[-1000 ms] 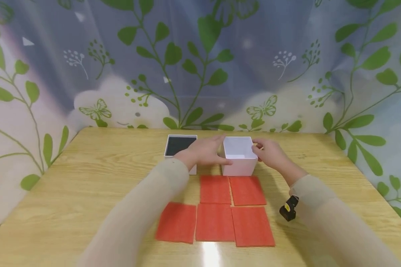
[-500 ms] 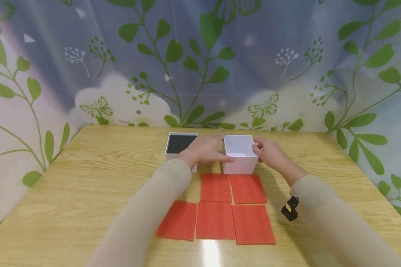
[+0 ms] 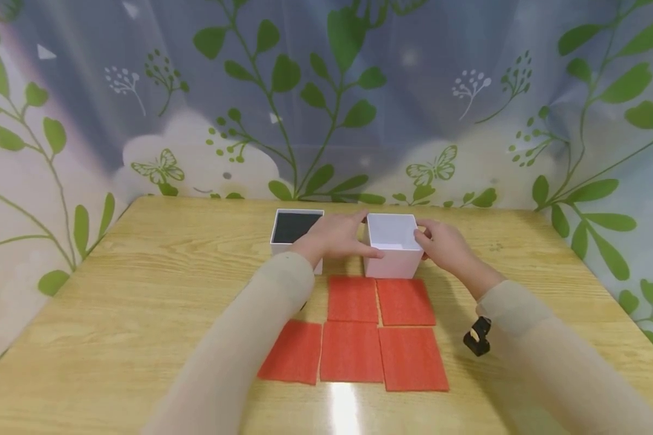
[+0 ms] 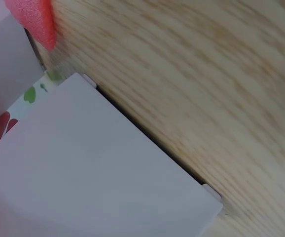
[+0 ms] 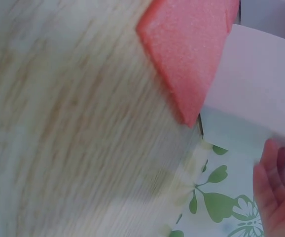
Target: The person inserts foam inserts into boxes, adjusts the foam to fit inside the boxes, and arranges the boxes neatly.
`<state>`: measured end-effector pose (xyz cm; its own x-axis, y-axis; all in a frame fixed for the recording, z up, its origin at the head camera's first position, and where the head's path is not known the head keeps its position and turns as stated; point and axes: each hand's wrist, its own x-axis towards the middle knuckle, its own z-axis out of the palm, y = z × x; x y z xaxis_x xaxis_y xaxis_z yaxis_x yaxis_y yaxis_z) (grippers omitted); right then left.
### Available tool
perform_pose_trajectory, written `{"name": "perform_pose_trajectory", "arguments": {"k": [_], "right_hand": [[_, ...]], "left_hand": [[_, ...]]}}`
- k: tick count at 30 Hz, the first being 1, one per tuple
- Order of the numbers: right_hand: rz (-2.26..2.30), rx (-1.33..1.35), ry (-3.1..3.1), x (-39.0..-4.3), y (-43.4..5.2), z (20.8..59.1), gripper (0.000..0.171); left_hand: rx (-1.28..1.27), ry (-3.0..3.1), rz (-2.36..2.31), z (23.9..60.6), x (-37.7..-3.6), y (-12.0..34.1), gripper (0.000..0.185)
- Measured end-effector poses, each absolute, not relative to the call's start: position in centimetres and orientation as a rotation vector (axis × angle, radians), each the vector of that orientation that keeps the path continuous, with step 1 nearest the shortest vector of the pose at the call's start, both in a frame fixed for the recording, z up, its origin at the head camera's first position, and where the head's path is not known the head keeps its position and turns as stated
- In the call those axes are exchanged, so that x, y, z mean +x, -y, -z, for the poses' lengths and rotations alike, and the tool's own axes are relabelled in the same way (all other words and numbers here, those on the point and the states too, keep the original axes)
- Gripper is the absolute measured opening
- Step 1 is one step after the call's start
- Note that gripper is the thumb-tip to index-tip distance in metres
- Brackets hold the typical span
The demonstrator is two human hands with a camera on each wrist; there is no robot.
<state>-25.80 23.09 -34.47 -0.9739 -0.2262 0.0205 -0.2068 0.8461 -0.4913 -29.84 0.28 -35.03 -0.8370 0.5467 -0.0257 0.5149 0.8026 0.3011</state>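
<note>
An open-topped white box point(image 3: 393, 264) stands at the back of the table, its inside pale and bare. From the left, my left hand point(image 3: 337, 237) grips it, thumb along the front wall and fingers at the back corner. My right hand point(image 3: 443, 244) holds its right side, fingertips at the rim. Beside it, partly behind my left hand, is a second white box point(image 3: 280, 248) with a dark filling point(image 3: 294, 226). Its wall fills much of the left wrist view. In the right wrist view, the curled right hand point(image 5: 280, 192) is below the gripped box point(image 5: 261, 74).
Several flat red squares point(image 3: 352, 299) lie in two rows in front of the boxes, the lower left one point(image 3: 296, 356) partly under my left sleeve. A patterned curtain point(image 3: 326, 121) hangs behind the wooden table point(image 3: 158, 272). A black device point(image 3: 477, 336) sits at my right wrist.
The head view has tilted down slightly, so everything appears a little higher. Both hands keep their hold on the right white box, with hardly any movement.
</note>
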Motion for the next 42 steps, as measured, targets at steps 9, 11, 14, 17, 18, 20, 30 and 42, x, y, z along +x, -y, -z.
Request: {"name": "perform_pose_trajectory", "arguments": {"k": [9,11,14,17,18,20,30,42], "right_hand": [[0.735,-0.418,-3.060,-24.7,-23.5,33.6,0.044],[0.727,-0.438,-3.054,-24.4,-23.6,33.5,0.044],[0.724,-0.462,-3.055,-23.9,-23.6,33.4,0.043],[0.717,-0.485,-3.057,-23.4,-23.6,33.5,0.043],[0.718,-0.493,-3.059,-23.2,-23.6,33.6,0.043],[0.712,-0.518,-3.068,-22.8,-23.7,33.8,0.042],[0.719,-0.642,-3.072,-21.3,-24.3,34.1,0.041],[0.759,-0.659,-2.989,-19.7,-24.4,34.6,0.052]], "left_hand": [[0.859,-2.853,-0.446,34.8,-29.7,-0.1,0.099],[0.859,-2.851,-0.450,34.8,-29.6,-0.1,0.096],[0.865,-2.850,-0.449,34.8,-29.6,-0.2,0.094],[0.872,-2.857,-0.446,34.8,-29.7,-0.3,0.095],[0.874,-2.860,-0.443,34.8,-29.7,-0.3,0.095],[0.874,-2.862,-0.442,34.9,-29.7,-0.3,0.096],[0.856,-2.874,-0.397,34.6,-29.6,-0.1,0.100],[0.859,-2.864,-0.405,34.8,-29.5,-0.1,0.100]]}}
